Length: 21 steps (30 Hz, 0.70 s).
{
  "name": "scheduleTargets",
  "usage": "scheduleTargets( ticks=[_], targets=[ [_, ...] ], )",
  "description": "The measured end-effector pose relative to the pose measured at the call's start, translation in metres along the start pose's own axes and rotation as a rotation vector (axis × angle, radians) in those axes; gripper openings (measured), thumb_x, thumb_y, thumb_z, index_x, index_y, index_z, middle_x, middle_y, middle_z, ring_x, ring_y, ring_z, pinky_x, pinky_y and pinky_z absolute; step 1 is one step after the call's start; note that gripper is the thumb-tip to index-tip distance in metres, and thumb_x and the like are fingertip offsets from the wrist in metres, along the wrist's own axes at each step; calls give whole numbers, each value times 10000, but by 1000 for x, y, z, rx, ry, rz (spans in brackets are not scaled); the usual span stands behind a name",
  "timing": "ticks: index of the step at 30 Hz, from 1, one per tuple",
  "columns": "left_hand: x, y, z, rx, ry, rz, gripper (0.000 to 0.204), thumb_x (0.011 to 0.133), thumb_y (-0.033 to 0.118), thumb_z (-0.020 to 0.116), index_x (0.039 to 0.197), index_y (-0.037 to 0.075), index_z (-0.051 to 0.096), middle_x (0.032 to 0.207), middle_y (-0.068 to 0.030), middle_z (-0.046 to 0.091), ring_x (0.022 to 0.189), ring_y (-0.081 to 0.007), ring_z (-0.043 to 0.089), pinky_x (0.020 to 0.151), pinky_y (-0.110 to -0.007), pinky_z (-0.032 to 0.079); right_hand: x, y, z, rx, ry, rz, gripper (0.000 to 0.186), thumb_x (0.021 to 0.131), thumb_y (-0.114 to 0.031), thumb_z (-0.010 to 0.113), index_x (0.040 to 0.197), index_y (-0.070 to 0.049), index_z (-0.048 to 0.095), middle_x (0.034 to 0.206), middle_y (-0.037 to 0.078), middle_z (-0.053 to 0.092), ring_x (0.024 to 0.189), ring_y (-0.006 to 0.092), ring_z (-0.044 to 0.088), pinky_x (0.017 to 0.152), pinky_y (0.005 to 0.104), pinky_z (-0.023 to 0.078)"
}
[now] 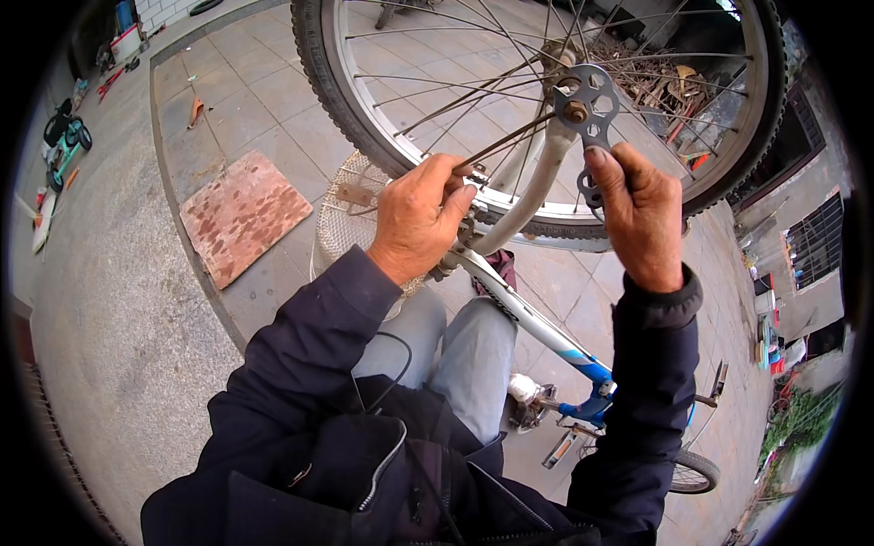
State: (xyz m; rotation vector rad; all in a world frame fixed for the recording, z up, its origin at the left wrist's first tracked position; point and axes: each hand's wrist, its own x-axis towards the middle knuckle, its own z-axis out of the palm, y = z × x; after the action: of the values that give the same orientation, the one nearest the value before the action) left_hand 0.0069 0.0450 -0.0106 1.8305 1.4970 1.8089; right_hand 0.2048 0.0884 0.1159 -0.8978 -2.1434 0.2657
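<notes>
A bicycle wheel (314,82) with a knobby black tyre stands in front of me, held in a grey fork (546,173). My right hand (642,205) grips a flat, dark multi-hole wrench (596,96). The wrench's upper end lies around or against the rusty axle nut (575,111); I cannot tell how it fits. A thin rusty rod (514,138) slants from the axle to my left hand (421,214), whose thumb and fingers pinch its lower end near the rim. Those fingers hide the rod's tip. Below runs the white and blue bicycle frame (537,328).
A white wire basket (339,241) sits left of the wheel. On the paving lies a reddish stone slab (244,217). Behind the wheel is a pile of wood scraps (678,86). A pedal (560,449) and another wheel (696,473) are at lower right; a small green bike (64,150) stands far left.
</notes>
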Motion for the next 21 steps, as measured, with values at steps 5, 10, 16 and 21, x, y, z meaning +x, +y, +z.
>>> scheduleTargets(
  ticks=[5, 10, 16, 21],
  targets=[
    [-1, -3, 1, 23, 15, 17, 223, 852, 61, 631, 1055, -5, 565, 873, -94, 640, 761, -167, 630, 679, -289, 505, -16, -10, 17, 32, 71, 77, 343, 929, -254, 616, 722, 8, 537, 554, -5, 402, 543, 57, 332, 457, 238, 303],
    [0, -3, 1, 19, -2, 22, 223, 852, 60, 633, 1052, -8, 563, 890, -98, 643, 763, -172, 638, 678, -289, 509, -19, -11, 27, 226, 141, 155, 323, 914, -219, 637, 718, 18, 540, 525, 21, 424, 527, 61, 330, 449, 241, 319],
    [0, -3, 1, 14, 8, 38, 223, 852, 57, 628, 1056, -6, 564, 892, -99, 645, 760, -174, 641, 678, -292, 512, -18, 1, 17, 261, 26, 119, 297, 950, -243, 582, 767, -9, 586, 602, -12, 531, 474, 27, 430, 419, 192, 317],
    [0, -3, 1, 38, 15, 35, 221, 849, 61, 631, 1050, -2, 565, 886, -99, 647, 758, -179, 643, 678, -293, 514, -15, -12, 8, 433, -72, 258, 249, 911, -187, 639, 784, 25, 602, 557, -7, 512, 518, 43, 455, 461, 222, 366]
  ],
)
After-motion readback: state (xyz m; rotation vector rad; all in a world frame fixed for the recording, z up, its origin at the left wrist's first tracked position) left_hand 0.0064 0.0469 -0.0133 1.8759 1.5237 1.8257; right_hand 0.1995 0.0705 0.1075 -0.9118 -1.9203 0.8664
